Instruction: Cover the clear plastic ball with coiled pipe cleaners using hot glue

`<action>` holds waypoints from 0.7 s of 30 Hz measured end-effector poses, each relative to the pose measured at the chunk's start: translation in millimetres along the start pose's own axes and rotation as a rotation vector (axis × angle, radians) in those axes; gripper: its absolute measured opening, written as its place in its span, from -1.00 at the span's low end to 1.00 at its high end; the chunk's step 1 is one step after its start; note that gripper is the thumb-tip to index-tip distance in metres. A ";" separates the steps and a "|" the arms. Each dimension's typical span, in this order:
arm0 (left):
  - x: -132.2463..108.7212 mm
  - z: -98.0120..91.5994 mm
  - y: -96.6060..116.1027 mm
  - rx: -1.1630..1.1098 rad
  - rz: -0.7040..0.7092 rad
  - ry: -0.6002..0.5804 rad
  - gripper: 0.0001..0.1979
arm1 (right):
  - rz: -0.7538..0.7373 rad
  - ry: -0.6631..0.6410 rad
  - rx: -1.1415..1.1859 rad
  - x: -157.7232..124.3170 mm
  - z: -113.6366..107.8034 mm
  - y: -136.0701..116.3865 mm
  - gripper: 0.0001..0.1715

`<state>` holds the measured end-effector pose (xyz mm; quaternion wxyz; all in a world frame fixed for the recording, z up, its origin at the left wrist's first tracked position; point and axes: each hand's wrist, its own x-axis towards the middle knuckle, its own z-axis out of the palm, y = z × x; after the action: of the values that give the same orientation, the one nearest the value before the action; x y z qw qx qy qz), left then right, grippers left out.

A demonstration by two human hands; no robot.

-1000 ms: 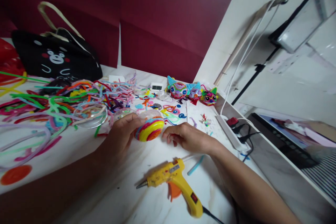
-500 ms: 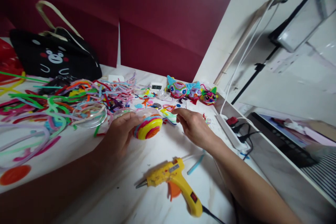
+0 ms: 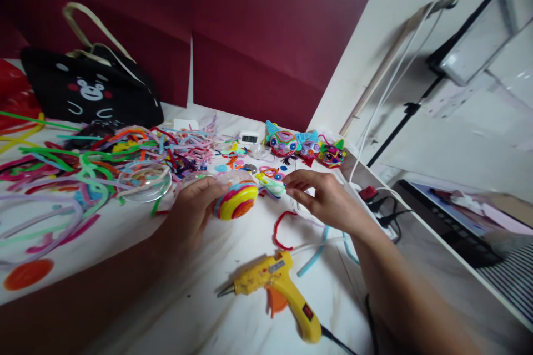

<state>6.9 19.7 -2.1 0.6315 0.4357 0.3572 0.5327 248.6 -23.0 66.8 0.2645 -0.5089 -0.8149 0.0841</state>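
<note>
My left hand [image 3: 192, 203] is closed on a clear plastic ball [image 3: 235, 199], its lower part wrapped in rings of yellow, orange, magenta and blue pipe cleaner. To the right, my right hand [image 3: 322, 197] hovers over the table with thumb and fingers apart, and I see nothing held in it. Close to its fingertips lie small colourful pieces [image 3: 270, 182]. Below it are a curved red pipe cleaner [image 3: 276, 231] and a light blue one [image 3: 312, 259]. A yellow glue gun [image 3: 275, 283] rests in front, nozzle pointing left.
Piled pipe cleaners [image 3: 137, 144] cover the left, with a clear plastic half-shell [image 3: 160, 194] among them. Behind stand a black bag [image 3: 91, 91], a small digital clock [image 3: 249, 138] and finished animal heads [image 3: 283, 143]. A power strip [image 3: 385, 222] sits along the right edge.
My right hand has shifted right and its fingers have spread, uncovering the red pipe cleaner and more of the blue pieces. My left hand and the ball stay nearly where they were.
</note>
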 end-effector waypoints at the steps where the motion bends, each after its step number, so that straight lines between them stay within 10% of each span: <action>1: -0.3 1.0 0.4 -0.002 -0.001 0.020 -0.79 | 0.011 -0.011 -0.010 -0.7 -1.8 -1.0 -0.82; 9: -3.8 8.4 4.7 -0.004 -0.009 0.071 -0.74 | 0.112 -0.654 -0.119 -33.3 15.8 -8.3 -0.87; 16: -3.0 9.0 3.7 -0.021 -0.040 0.090 -0.78 | 0.228 -0.442 -0.087 -75.1 14.7 -16.7 -0.78; 21: -3.4 7.6 1.9 -0.009 -0.040 0.090 -0.77 | 0.249 -0.567 -0.058 -84.4 18.0 -26.4 -0.70</action>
<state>12.6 15.2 2.3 0.6275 0.4013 0.3914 0.5404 247.4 -106.7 33.1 -0.0002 -0.5682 -0.7897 0.2313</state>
